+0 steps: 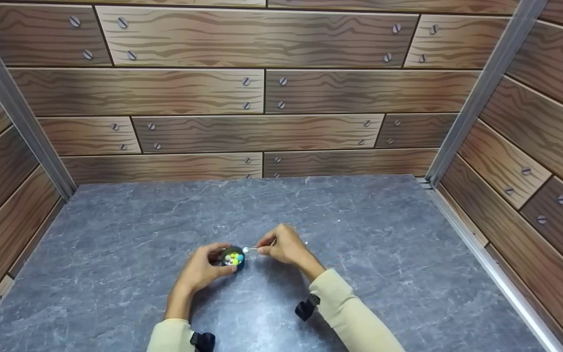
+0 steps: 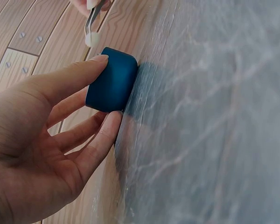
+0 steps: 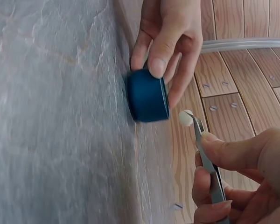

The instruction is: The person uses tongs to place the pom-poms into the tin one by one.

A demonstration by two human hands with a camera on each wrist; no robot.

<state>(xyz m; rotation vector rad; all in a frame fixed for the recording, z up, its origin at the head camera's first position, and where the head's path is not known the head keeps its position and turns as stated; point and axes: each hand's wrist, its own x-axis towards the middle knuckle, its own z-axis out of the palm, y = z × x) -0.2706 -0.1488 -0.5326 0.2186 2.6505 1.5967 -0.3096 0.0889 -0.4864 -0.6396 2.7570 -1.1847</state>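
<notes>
Head view: a small dark blue round dish (image 1: 233, 257) is seen on the grey stone-pattern table (image 1: 359, 234), near the front middle. The dish is gripped at its sides by the left hand (image 1: 202, 268), thumb and fingers curled round the wall. Small coloured beads (image 1: 234, 257), yellow, green and blue, are seen inside the dish.

Metal tweezers (image 3: 208, 161) are pinched by the right hand (image 1: 284, 247), fingers curled round the shaft. A white bead (image 3: 186, 117) is held in the tweezer tips, just beside the dish rim and a little above it, not touching it as far as can be told.

Left wrist view: the dish wall (image 2: 112, 80) is shown clamped between thumb and fingers, its base flat on the table; the white bead and tweezer tips are seen just beyond it at the frame top.

Cream sleeves (image 1: 355, 313) are worn on both arms, with black wrist mounts (image 1: 307, 308). Wood-plank printed walls (image 1: 262, 93) surround the table on three sides.
</notes>
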